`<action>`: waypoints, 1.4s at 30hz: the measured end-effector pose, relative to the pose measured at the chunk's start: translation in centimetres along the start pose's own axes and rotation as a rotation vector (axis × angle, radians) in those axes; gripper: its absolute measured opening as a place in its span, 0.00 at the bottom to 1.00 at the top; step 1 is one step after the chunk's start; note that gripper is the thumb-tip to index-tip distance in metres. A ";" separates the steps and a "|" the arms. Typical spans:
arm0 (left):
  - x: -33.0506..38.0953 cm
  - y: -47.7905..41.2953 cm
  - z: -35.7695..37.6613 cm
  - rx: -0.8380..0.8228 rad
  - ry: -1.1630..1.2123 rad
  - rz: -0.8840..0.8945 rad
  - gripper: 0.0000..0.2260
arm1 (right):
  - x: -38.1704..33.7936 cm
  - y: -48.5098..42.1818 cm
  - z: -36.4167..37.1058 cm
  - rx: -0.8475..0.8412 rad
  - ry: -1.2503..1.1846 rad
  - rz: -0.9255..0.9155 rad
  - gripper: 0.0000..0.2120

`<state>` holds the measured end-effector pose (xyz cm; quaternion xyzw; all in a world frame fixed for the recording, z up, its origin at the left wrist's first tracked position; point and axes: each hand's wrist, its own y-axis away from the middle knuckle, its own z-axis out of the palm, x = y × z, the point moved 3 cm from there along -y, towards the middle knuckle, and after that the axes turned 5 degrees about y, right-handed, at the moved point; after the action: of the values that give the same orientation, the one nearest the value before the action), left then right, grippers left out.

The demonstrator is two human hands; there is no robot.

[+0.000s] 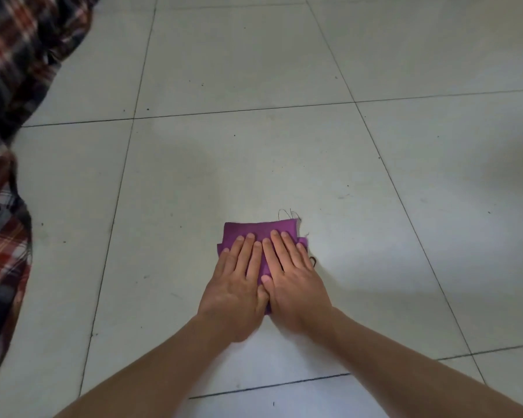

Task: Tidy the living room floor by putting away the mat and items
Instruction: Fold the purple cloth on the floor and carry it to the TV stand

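Pale floor [254, 70] tiles with dark grout lines fill the head view, my only view. The purple cloth [254, 229] lies folded into a small square on one large tile, toward that tile's near seam and well clear of its side seams. Both hands are laid flat on it: the left hand [234, 285] covers its left half and the right hand [293, 282] its right half, side by side with the thumbs meeting in the middle. The fingers [246, 251] are straight and close together, pressing down and gripping nothing. I read that as flattening the fold so the layers stay stacked before I have it lifted. Loose threads [286, 213] curl from the far edge, so the hem is frayed and could catch. Bunched plaid fabric [9, 86] runs along the floor's left edge, well apart from the cloth; it may be the mat or a blanket, I cannot tell which. If so, that larger piece is not yet dealt with.
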<state>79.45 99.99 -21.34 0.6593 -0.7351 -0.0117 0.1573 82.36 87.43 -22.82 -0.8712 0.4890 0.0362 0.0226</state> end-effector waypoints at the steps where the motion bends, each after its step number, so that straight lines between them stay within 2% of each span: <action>1: 0.8 1.3 0.1 -0.002 -0.006 0.008 0.32 | -0.1 1.5 0.0 -0.002 0.011 -0.008 0.29; 5: 4.4 5.9 0.9 -0.106 -0.047 0.012 0.30 | 0.0 7.4 -0.7 -0.031 0.060 -0.037 0.29; 12: 7.4 9.3 3.0 -0.084 0.016 0.113 0.31 | 0.8 13.1 -0.8 -0.106 0.081 0.022 0.30; 18: 8.7 9.1 3.8 -0.049 0.035 0.110 0.32 | 2.3 13.8 -1.0 -0.096 0.057 0.028 0.30; 27: 12.2 0.6 3.1 0.014 0.084 0.227 0.29 | 8.6 10.7 -0.9 -0.055 0.091 0.214 0.28; 32: 13.1 -4.8 2.2 0.054 0.062 0.264 0.29 | 11.9 7.2 -1.0 -0.055 0.122 0.245 0.29; 37: 11.7 -9.3 1.1 0.065 0.045 0.297 0.29 | 13.1 3.1 -0.8 -0.001 0.114 0.352 0.30; 42: 8.8 -12.8 -0.8 0.024 -0.019 0.254 0.31 | 12.8 -2.0 -0.7 0.044 0.094 0.343 0.30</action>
<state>91.30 89.87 -21.51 0.5627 -0.8141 0.0108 0.1429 90.74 77.50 -23.20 -0.7750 0.6317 -0.0119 0.0122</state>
